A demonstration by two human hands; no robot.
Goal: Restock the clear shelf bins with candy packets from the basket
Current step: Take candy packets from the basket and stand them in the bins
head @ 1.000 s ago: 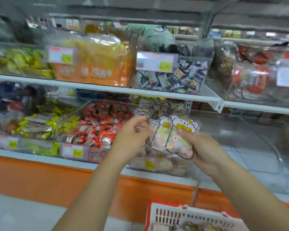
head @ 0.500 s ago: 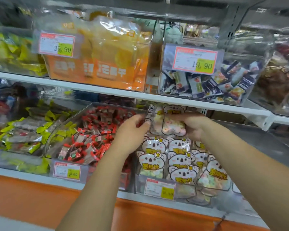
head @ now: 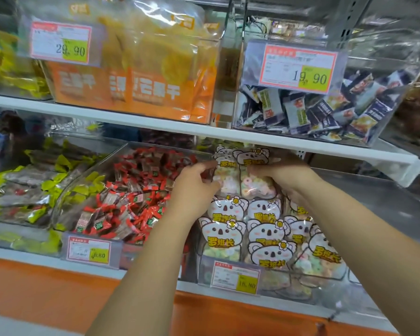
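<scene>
Two koala-print candy packets stand upright at the back of a clear shelf bin on the lower shelf. My left hand holds the left packet's edge with curled fingers. My right hand grips the right packet from its right side. Several more koala packets fill the bin in rows in front of them. The basket is out of view.
A bin of red-wrapped candies sits just left of the koala bin, with yellow-green packets further left. The upper shelf edge hangs close above my hands, carrying orange bags and dark packets.
Both hands carried the koala packets up from in front of the shelf and into the back of the bin. The view moved closer and the basket dropped out of sight.
</scene>
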